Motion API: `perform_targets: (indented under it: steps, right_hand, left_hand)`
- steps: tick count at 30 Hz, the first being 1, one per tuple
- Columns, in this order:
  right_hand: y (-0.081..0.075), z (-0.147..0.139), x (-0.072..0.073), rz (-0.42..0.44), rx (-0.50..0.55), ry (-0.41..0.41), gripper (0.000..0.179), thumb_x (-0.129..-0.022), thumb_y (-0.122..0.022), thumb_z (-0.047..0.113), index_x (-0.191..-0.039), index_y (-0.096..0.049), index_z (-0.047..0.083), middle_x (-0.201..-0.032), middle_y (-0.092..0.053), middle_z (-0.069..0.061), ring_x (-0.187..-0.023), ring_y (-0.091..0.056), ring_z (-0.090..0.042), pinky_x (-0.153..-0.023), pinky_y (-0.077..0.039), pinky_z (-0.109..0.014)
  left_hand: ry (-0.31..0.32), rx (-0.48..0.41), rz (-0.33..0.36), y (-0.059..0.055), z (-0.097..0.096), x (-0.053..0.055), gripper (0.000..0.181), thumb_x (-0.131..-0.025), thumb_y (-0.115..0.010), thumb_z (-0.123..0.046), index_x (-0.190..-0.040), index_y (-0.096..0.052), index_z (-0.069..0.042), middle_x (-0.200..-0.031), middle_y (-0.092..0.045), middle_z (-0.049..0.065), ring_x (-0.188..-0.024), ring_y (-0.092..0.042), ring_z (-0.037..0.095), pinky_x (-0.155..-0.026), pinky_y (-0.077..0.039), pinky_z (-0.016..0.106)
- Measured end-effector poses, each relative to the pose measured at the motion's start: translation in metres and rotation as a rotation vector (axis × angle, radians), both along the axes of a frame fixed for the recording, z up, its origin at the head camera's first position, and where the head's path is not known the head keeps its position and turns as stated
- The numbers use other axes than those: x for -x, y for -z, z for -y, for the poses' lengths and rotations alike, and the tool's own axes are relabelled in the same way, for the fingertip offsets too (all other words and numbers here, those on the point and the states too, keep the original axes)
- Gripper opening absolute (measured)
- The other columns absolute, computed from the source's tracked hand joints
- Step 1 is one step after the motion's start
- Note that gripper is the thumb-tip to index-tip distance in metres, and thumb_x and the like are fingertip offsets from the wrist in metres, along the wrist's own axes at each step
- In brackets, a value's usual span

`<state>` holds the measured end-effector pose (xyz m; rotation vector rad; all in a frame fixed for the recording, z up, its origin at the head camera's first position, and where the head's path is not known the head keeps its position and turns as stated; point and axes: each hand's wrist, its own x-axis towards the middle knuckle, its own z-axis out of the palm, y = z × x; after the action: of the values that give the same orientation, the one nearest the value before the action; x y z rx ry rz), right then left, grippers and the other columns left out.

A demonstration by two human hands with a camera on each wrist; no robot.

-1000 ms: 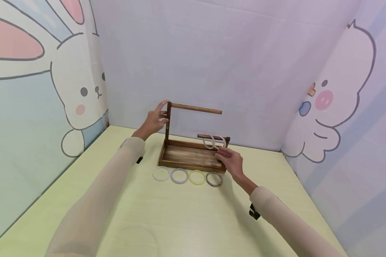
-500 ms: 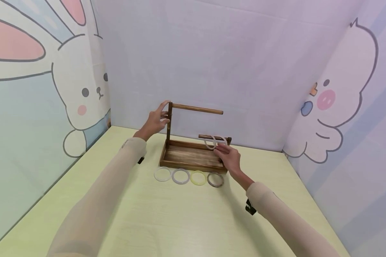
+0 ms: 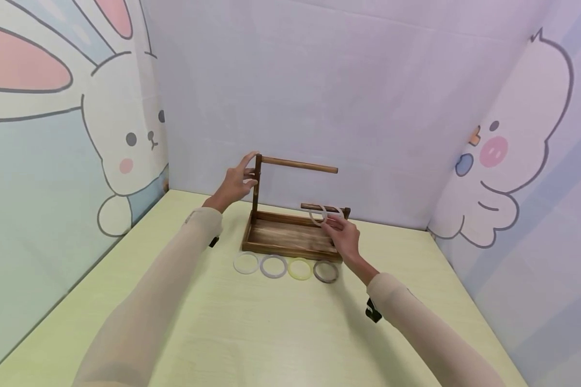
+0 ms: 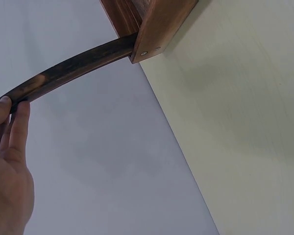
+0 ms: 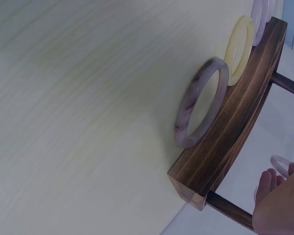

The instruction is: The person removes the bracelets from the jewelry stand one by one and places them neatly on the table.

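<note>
In the head view my left hand (image 3: 232, 185) grips the upright post (image 3: 257, 185) of a dark wooden bangle rack (image 3: 290, 251); the left wrist view shows thumb and fingers on the post (image 4: 78, 63). Two pale bangles hang on the rack's short lower bar (image 3: 310, 206). My right hand (image 3: 346, 236) is at them, its thumb and fingertips pinching the left pale bangle (image 3: 311, 217). In the right wrist view a pale bangle (image 5: 279, 165) shows at the fingertips, partly covered. The second pale bangle (image 3: 340, 212) is mostly behind my fingers.
Before the rack lie a white bangle (image 3: 235, 263), a lavender bangle (image 3: 263, 267), a yellow bangle (image 3: 290, 269) and a mottled purple-grey bangle (image 3: 316, 272) in a row. The long upper bar (image 3: 300, 164) extends rightward, free at its end. A cloth backdrop (image 3: 368, 107) stands behind.
My right hand has shifted slightly left along the lower bar, from the right pale bangle to the left one. My left hand stays on the post. The head view has drifted slightly.
</note>
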<state>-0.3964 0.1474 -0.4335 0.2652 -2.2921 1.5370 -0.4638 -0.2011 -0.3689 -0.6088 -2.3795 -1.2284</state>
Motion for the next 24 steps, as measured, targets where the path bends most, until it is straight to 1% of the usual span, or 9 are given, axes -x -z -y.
perform_targets:
  steps: [7,19,24]
  right_hand:
    - [0.001,0.002,0.000,-0.017,-0.009,0.004,0.027,-0.093,-0.080,0.009,-0.118,-0.077,0.002,-0.109,-0.077,-0.018,-0.105,-0.075,-0.030,-0.070,-0.054,-0.010]
    - [0.001,0.009,-0.002,0.004,0.005,0.017,0.031,-0.093,-0.081,0.013,-0.121,-0.076,0.000,-0.107,-0.077,-0.019,-0.103,-0.076,-0.030,-0.071,-0.054,-0.010]
    - [0.001,0.014,-0.003,-0.004,0.009,0.012,0.028,-0.093,-0.080,0.009,-0.120,-0.076,0.001,-0.105,-0.077,-0.019,-0.101,-0.076,-0.032,-0.072,-0.057,-0.013]
  left_hand:
    - [0.001,0.001,-0.011,0.000,0.001,-0.002,0.089,-0.098,-0.066,0.006,-0.164,-0.024,-0.035,-0.138,-0.063,0.026,-0.128,-0.063,0.036,-0.101,-0.056,0.050]
    - [-0.002,0.002,-0.015,0.001,0.002,-0.001,0.089,-0.098,-0.066,0.006,-0.164,-0.025,-0.036,-0.137,-0.064,0.024,-0.128,-0.064,0.035,-0.099,-0.057,0.049]
    - [-0.001,-0.002,-0.013,0.000,0.001,-0.002,0.088,-0.098,-0.067,0.006,-0.164,-0.025,-0.036,-0.137,-0.064,0.024,-0.128,-0.064,0.035,-0.099,-0.057,0.049]
